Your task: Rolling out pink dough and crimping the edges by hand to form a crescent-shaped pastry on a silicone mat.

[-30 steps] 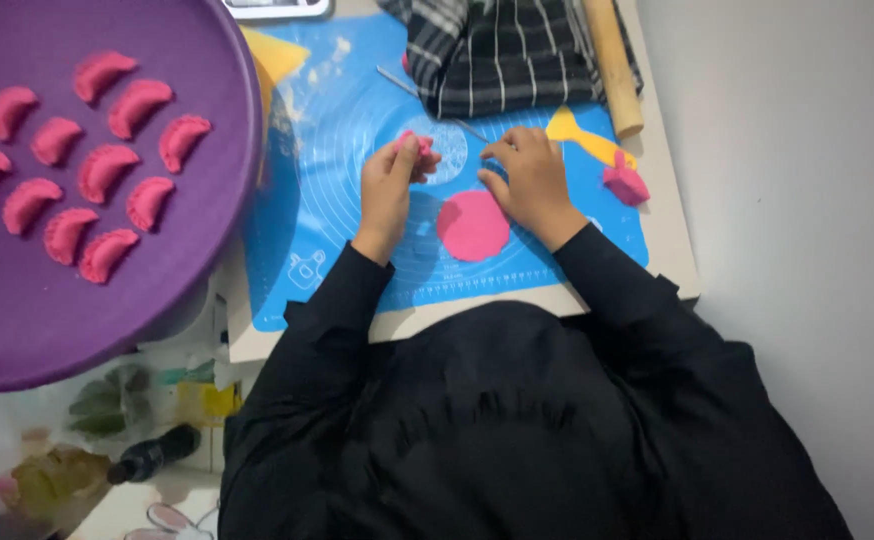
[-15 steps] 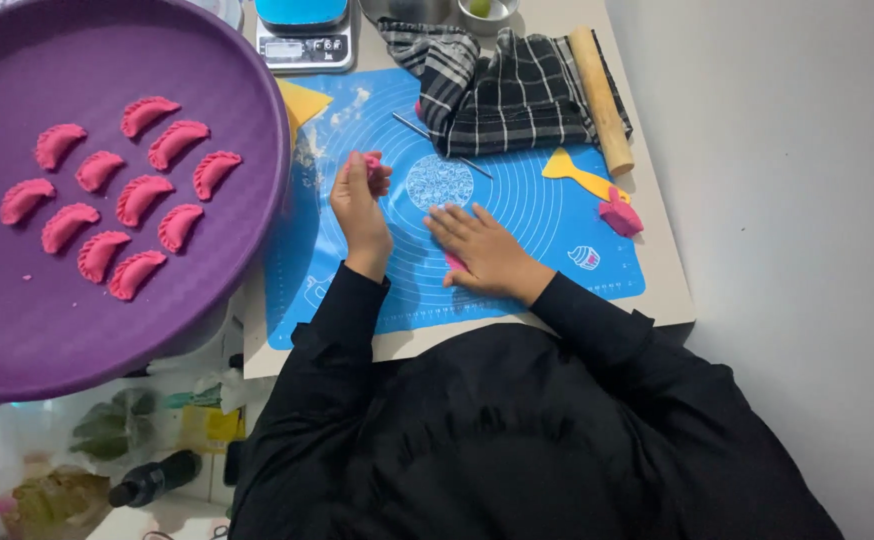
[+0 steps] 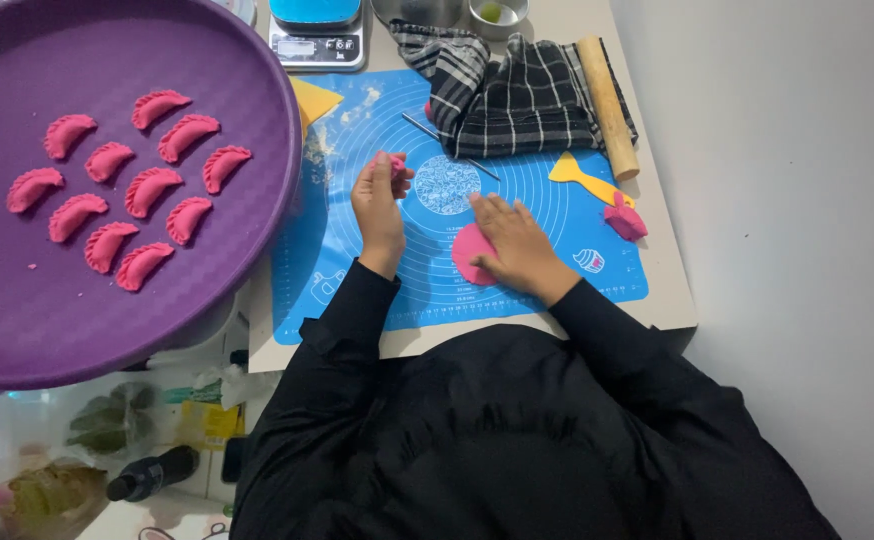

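My left hand (image 3: 378,200) holds a small pink piece of dough (image 3: 396,164) above the blue silicone mat (image 3: 547,270). My right hand (image 3: 512,243) lies flat with spread fingers on a round pink dough disc (image 3: 467,256) on the mat. A patch of white flour (image 3: 446,184) sits in the mat's middle between the hands. To the left a big purple tray (image 3: 257,120) carries several folded pink dumplings (image 3: 147,190).
A checked cloth (image 3: 517,95), a wooden rolling pin (image 3: 609,105), a yellow scraper (image 3: 582,175) and a pink dough lump (image 3: 625,220) lie at the mat's far right. A kitchen scale (image 3: 317,35) and metal bowls (image 3: 457,10) stand behind. Bottles and bags sit on the floor at lower left.
My left hand has stayed raised with the pink piece. My right hand moved from near the left hand down onto the pink disc and now presses flat on it.
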